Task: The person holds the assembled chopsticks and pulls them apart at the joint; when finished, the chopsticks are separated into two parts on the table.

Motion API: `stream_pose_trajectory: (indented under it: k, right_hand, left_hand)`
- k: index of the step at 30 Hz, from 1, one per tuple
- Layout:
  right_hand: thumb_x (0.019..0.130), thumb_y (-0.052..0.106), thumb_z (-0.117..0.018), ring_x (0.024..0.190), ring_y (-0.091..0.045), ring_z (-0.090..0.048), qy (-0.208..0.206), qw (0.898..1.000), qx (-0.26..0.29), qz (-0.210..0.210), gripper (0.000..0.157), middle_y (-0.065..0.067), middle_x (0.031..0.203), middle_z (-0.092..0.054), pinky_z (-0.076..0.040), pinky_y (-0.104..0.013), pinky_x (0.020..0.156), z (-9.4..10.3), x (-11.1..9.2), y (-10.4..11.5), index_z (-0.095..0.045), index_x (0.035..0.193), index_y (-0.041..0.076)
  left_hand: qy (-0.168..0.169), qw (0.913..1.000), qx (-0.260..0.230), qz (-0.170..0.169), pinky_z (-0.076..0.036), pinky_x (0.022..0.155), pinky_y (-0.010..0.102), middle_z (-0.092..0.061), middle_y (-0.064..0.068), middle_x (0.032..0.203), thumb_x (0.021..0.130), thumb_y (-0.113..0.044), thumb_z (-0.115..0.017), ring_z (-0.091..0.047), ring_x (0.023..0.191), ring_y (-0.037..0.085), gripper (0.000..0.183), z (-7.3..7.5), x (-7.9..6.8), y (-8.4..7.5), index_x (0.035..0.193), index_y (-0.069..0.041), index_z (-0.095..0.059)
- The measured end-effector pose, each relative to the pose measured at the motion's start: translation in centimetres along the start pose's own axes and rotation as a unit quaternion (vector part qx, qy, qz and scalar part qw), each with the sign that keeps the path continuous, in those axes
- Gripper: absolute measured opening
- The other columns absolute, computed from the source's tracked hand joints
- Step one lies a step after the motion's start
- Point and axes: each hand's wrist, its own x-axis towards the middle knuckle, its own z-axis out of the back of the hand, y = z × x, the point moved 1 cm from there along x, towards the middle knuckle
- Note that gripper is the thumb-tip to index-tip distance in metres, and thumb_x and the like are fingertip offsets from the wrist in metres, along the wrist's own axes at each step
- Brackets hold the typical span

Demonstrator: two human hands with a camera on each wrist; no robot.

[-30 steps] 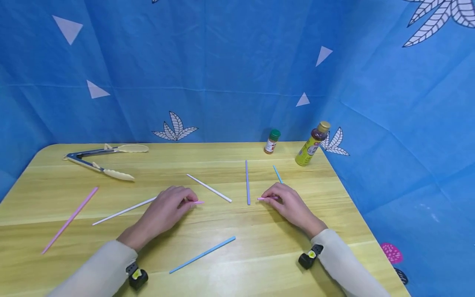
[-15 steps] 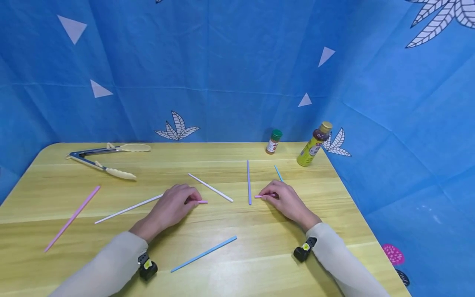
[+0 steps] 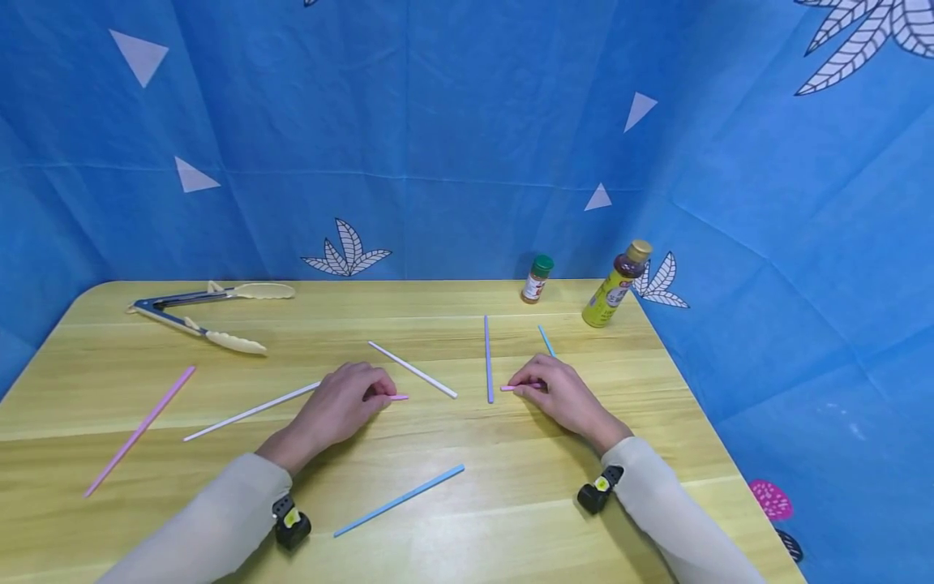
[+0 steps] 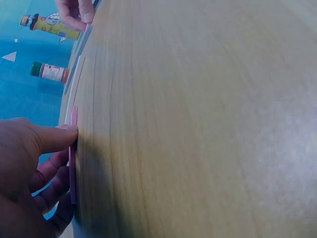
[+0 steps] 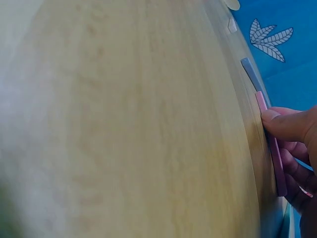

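Observation:
In the head view my left hand (image 3: 337, 410) pinches a short pink stick (image 4: 73, 163) between thumb and fingers, low over the wooden table. A second short pink piece (image 5: 277, 161) is pinched by my right hand (image 3: 567, 396), its tip pointing toward the other hand. Between the hands lie a white stick (image 3: 413, 370) and a purple stick (image 3: 488, 361). Another white stick (image 3: 251, 412) runs to my left hand, which hides its end. Just beyond my right hand a blue stick (image 3: 546, 341) is partly covered.
A longer pink stick (image 3: 140, 431) lies at the left, and a blue stick (image 3: 398, 500) in front. Tongs (image 3: 175, 309) lie spread at the back left. A green-capped spice jar (image 3: 536, 281) and a yellow-labelled bottle (image 3: 614, 288) stand at the back right, before a blue curtain (image 3: 467, 146).
Since the first frame my hands have come slightly closer together, each with its pink piece. Over the last half second they have stayed nearly still.

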Motion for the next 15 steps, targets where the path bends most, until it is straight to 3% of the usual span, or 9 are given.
stream_pose_trajectory:
  k: [6, 10, 15]
  right_hand:
    - [0.102, 0.017, -0.079, 0.095, -0.01, -0.064, 0.004, 1.0, 0.004, 0.003, 0.009, 0.006, 0.107, -0.071, -0.056, -0.029, 0.087, 0.07, -0.02, 0.02, -0.083, 0.107, 0.022]
    - [0.102, 0.018, -0.08, 0.095, -0.01, -0.064, 0.002, 1.0, -0.004, 0.006, 0.008, 0.006, 0.107, -0.072, -0.056, -0.029, 0.087, 0.17, -0.05, 0.16, -0.083, 0.109, 0.021]
    - [0.1, 0.02, -0.081, 0.101, -0.014, -0.069, -0.042, 0.999, -0.001, 0.02, 0.012, 0.003, 0.108, -0.073, -0.062, -0.034, 0.091, 0.39, -0.44, 0.6, -0.082, 0.111, 0.015]
  left_hand:
    - [0.002, 1.0, 0.001, 0.003, -0.046, 0.086, 0.041, -0.067, -0.006, 0.092, 0.1, -0.013, -0.079, -0.057, 0.089, 0.015, 0.008, -0.03, 0.01, 0.01, 0.1, -0.021, -0.078]
    - [-0.006, 0.9999, -0.01, 0.012, -0.049, 0.092, 0.048, -0.071, -0.004, 0.097, 0.1, -0.014, -0.079, -0.061, 0.096, 0.019, 0.007, 0.15, -0.11, 0.06, 0.103, -0.02, -0.078]
    - [-0.029, 0.9986, -0.036, 0.025, -0.05, 0.098, 0.052, -0.074, 0.0, 0.109, 0.101, -0.017, -0.078, -0.062, 0.105, 0.025, 0.009, 0.84, -0.66, 0.09, 0.11, -0.017, -0.079]
